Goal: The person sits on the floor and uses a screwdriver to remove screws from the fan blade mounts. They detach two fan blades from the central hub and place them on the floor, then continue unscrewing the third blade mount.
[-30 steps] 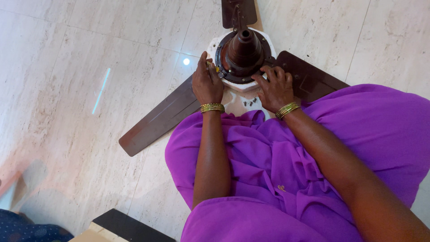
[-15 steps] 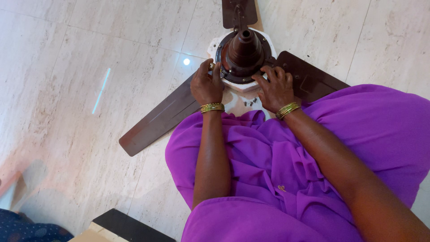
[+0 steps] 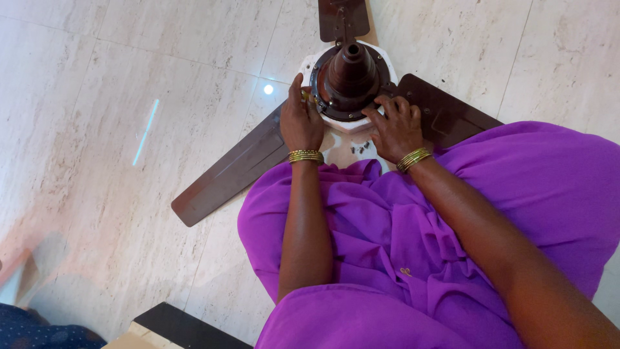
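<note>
A brown ceiling fan lies on the tiled floor, its cone-shaped motor hub (image 3: 349, 70) pointing up from a white base (image 3: 308, 64). My left hand (image 3: 301, 123) is at the hub's left rim, thumb and fingers pinched on a small yellowish part (image 3: 305, 96) that is too small to identify. My right hand (image 3: 394, 129) rests on the hub's lower right rim with its fingers curled over the edge. Both wrists carry gold bangles. A few small loose screws (image 3: 360, 148) lie on the pale surface between my hands.
Fan blades reach out to the lower left (image 3: 226, 171), to the right (image 3: 445, 106) and to the top (image 3: 342, 19). My purple garment (image 3: 400, 239) covers my lap. A dark-topped board (image 3: 181, 326) and blue cloth (image 3: 32, 331) sit at the bottom left.
My left hand has shifted slightly at the hub's left rim, its fingers re-gripping the small yellowish part. My right hand has stayed in place.
</note>
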